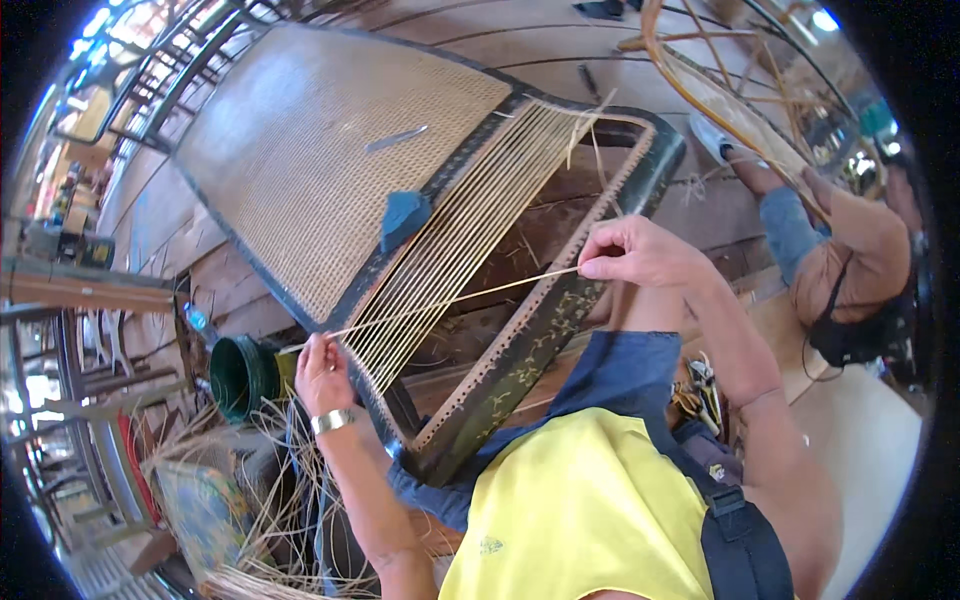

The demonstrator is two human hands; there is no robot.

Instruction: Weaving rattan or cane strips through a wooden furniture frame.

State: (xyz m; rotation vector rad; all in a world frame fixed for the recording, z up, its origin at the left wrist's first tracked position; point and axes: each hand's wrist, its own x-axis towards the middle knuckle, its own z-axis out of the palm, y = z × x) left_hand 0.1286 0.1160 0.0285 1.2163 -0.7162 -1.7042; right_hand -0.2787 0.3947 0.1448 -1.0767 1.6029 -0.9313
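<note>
Right now your hands, left (322, 372) and right (630, 252), each pinch an end of the cane strand (455, 298), stretching it taut across the frame (530, 350) between them, seemingly to keep it straight.

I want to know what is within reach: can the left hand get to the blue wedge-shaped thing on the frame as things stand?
Probably yes. The left hand pinches the cane strand at the frame's near edge, and the blue wedge lies uncovered further up. It would have to release the strand first.
</note>
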